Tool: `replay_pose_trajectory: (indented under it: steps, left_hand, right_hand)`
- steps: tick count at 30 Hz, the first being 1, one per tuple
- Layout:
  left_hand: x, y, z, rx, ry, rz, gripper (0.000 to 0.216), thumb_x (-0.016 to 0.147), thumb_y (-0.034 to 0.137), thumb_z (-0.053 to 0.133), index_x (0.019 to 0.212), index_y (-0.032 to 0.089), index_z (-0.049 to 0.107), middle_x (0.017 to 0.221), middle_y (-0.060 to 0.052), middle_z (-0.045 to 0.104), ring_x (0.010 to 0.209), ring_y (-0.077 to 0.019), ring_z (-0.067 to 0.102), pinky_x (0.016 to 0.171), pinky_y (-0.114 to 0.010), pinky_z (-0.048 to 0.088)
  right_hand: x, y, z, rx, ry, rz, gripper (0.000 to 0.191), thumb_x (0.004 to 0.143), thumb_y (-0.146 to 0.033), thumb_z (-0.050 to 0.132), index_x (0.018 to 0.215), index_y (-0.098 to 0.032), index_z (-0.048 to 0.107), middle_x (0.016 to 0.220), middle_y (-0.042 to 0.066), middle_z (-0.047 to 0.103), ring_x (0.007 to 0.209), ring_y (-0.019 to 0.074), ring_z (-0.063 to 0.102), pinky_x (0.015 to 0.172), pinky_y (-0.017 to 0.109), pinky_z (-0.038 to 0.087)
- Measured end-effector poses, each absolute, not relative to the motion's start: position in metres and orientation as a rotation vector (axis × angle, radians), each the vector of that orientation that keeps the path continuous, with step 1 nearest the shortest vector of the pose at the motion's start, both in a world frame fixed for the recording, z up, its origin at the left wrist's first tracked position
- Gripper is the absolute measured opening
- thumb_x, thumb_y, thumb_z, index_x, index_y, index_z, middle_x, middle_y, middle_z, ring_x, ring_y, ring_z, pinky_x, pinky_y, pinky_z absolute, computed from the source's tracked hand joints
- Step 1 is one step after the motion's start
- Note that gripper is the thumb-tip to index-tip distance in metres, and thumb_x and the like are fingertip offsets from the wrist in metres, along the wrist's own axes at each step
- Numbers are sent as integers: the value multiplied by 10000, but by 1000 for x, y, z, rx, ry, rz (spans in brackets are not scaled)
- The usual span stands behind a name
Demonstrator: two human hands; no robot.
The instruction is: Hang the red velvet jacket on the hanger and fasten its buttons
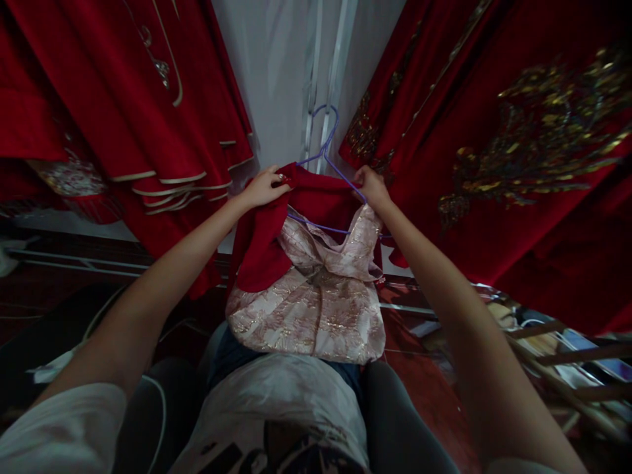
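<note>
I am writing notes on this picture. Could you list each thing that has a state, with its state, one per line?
Left hand: shut on the red garment.
Right hand: shut on the hanger and cloth.
Red garment: partly on the hanger, one side hanging loose.
Hanger: held up, hook free, not on a rail.
Pink lining: exposed, hanging down.
Red dresses: hanging on both sides.

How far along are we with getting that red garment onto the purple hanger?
Partly on. The purple hanger already sits inside the neck of the red garment, whose pink brocade lining shows. The left hand and right hand each grip a shoulder. Left, judging by this: straightening the left shoulder, which looks bunched.
</note>
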State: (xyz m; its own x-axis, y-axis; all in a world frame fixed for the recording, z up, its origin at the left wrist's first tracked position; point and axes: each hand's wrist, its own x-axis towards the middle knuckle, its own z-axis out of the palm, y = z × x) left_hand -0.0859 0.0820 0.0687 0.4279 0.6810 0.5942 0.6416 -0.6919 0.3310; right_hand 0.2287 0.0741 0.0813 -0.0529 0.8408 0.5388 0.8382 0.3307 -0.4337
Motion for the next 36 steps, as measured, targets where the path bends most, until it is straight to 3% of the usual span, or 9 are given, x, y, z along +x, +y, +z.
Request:
replay_pose_trajectory:
  steps: [3, 9, 12, 14, 18, 22, 27, 36]
  left_hand:
    - [-86, 82, 67, 2672, 1254, 1121, 206, 799, 320, 573, 682, 155, 613, 849, -55, 552, 897, -209, 560, 878, -333, 422]
    - [-84, 82, 59, 2737, 1323, 1157, 233, 834, 329, 517, 715, 156, 619, 863, -74, 560, 887, -213, 562, 862, -338, 426]
    - [-82, 80, 56, 2751, 1388, 1126, 253, 843, 348, 501, 790, 148, 647, 921, -98, 570, 945, -244, 557, 895, -370, 417]
    - [-81, 75, 54, 2748, 1427, 1117, 269, 847, 350, 493, 854, 142, 663, 975, -116, 571, 1000, -272, 545, 927, -401, 405]
    - [-80, 61, 52, 2728, 1486, 1100, 280, 855, 346, 490, 921, 141, 669, 1035, -128, 565, 1062, -305, 524, 964, -452, 389]
    - [-73, 48, 51, 2702, 1518, 1097, 276, 866, 348, 492, 930, 144, 667, 1063, -141, 559, 1085, -333, 515, 965, -501, 382]
    - [-54, 29, 44, 2673, 1576, 1110, 301, 880, 390, 495, 882, 149, 675, 1097, -158, 537, 1126, -362, 492, 964, -530, 373]
    - [-57, 23, 45, 2617, 1609, 1253, 315, 915, 391, 449, 959, 157, 656, 1200, -153, 503, 1201, -368, 448, 997, -543, 356]
  right_hand:
    - [244, 60, 89, -1439, -1620, -221, 224, 622, -203, 662, 802, -225, 531, 712, 38, 581, 693, 217, 548, 676, 373, 454]
    - [300, 29, 107, -1552, -1518, -255, 208, 572, -93, 549, 718, -226, 483, 747, 70, 602, 677, 208, 535, 661, 376, 449]
    - [319, 5, 116, -1616, -1559, -291, 232, 586, -56, 565, 740, -225, 522, 840, 93, 629, 772, 242, 568, 718, 385, 436]
    - [323, -15, 119, -1684, -1616, -289, 245, 604, -63, 640, 755, -230, 544, 780, 72, 629, 707, 228, 561, 682, 380, 416]
    - [313, -50, 115, -1691, -1827, -56, 273, 609, -282, 802, 756, -233, 577, 653, 32, 618, 578, 197, 535, 595, 359, 403]
    - [287, -56, 100, -1479, -1903, -61, 330, 753, -541, 649, 808, -226, 567, 662, 20, 606, 581, 185, 534, 557, 314, 395]
    - [223, -30, 74, -1297, -2023, -65, 363, 913, -532, 404, 728, -224, 458, 626, -6, 517, 560, 141, 458, 582, 275, 358]
    - [135, -21, 54, -1101, -2150, 215, 388, 909, -601, 359, 811, -239, 461, 711, 1, 536, 631, 164, 506, 636, 279, 383]
